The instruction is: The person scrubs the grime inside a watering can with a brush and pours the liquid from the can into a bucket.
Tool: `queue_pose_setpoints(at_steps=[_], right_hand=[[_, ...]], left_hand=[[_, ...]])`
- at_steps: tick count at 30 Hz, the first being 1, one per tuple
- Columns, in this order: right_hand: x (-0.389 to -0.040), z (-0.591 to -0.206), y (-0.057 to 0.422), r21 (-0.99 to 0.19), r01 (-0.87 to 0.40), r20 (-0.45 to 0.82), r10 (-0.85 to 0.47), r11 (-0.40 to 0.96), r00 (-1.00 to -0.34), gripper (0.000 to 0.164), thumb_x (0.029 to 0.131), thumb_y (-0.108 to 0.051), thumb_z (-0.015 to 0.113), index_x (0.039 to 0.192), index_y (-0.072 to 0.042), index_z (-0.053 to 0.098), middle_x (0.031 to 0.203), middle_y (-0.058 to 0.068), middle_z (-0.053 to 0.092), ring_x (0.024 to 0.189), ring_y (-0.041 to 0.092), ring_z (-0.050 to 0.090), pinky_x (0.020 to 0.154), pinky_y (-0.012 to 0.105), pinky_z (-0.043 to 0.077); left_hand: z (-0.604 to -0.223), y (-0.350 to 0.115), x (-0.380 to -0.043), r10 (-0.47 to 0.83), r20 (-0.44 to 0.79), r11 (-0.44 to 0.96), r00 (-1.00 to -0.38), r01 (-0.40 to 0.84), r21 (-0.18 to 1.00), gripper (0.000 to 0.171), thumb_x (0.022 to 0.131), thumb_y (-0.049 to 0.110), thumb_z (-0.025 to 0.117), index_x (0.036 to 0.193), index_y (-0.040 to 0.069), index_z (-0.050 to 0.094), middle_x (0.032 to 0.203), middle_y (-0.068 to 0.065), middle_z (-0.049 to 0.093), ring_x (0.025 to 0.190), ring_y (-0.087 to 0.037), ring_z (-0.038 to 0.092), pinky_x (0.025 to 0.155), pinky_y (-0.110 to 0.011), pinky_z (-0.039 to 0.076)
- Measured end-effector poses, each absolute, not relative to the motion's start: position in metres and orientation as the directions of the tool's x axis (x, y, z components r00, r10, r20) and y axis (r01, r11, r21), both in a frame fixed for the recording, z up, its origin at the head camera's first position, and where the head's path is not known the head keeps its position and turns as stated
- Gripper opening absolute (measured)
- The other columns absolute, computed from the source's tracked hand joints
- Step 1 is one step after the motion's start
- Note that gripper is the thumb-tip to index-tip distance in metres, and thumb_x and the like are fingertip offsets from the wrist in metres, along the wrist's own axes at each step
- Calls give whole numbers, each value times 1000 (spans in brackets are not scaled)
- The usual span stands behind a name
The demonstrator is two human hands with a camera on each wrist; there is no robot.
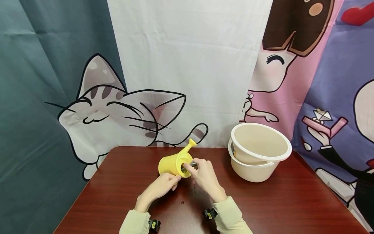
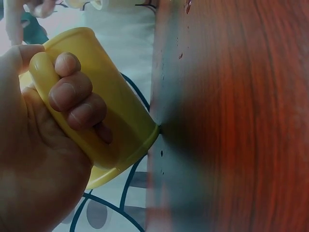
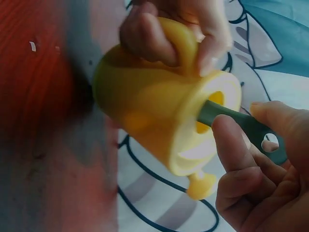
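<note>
A yellow watering can (image 1: 168, 165) is held tilted on its side at the middle of the table, its opening toward the right hand and its spout pointing up and away. My left hand (image 1: 159, 188) grips its loop handle (image 2: 43, 72), fingers curled through it. In the right wrist view, my right hand (image 3: 256, 169) pinches a flat dark green handle (image 3: 236, 118) with a hole near its end. The far part of this tool goes into the can's opening and is hidden, so its kind cannot be told.
Two cream basins stand at the right back, the inner one (image 1: 260, 138) sitting tilted in the outer one (image 1: 251, 174). Water drops (image 1: 182, 202) lie on the brown table (image 1: 111, 201). A printed cloth (image 1: 187, 65) hangs behind the table's back edge.
</note>
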State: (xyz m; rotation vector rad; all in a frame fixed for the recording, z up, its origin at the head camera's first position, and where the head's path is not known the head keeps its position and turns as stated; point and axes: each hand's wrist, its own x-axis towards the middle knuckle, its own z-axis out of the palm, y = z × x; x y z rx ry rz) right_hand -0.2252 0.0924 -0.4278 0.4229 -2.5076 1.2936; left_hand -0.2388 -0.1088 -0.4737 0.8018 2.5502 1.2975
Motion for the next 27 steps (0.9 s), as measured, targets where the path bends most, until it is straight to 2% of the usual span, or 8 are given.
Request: queue_pose_setpoints(at_steps=[5,13,16,21,24,27], right_hand=[[-226,-434,89,-778,-359,328,-155,515,-932,19,93,-30,67,80,-16,66,55,8,62,38,23,59,40,31,47],[-227,-436,91,-832,-326,277,-172,448,-945,27,95,-27,65,74,-9,63,53,9,59,41,33,60,38,34,47],[-228,-436,92,-812,-358,294,-207,461,-933,32,96,-25,63,69,-7,62,53,5,58,41,28,60,41,31,47],[-232,-436,98,-672,-522,409,-325,525,-853,31,94,-26,66,67,-11,63,52,-9,51,44,4,51,48,24,45],[-235,-434,104,-594,-610,472,-387,524,-792,27,93,-27,68,70,-12,63,54,-14,43,52,1,43,51,21,40],[-236,-431,111,-570,-653,495,-426,499,-757,22,93,-26,68,75,-13,66,59,-15,41,56,1,41,52,21,38]], left_hand=[[-472,-109,-238,536,102,473,-838,398,786,52,104,35,44,58,14,54,61,-17,53,51,-5,39,53,-23,35],[-473,-108,-238,533,97,481,-840,395,782,52,104,35,44,58,15,54,58,-10,52,51,-5,39,53,-23,35],[-473,-109,-237,529,93,479,-844,387,788,52,104,36,44,58,14,54,59,-12,52,51,-5,38,53,-23,34],[-473,-110,-237,532,87,468,-842,379,798,53,104,36,43,58,13,54,60,-15,52,51,-6,38,54,-23,35],[-474,-110,-238,535,83,463,-840,375,803,53,104,37,44,59,12,54,61,-17,52,51,-7,38,54,-23,35],[-474,-110,-238,534,79,463,-842,369,806,53,104,37,44,59,11,54,60,-17,51,51,-7,38,54,-24,35]])
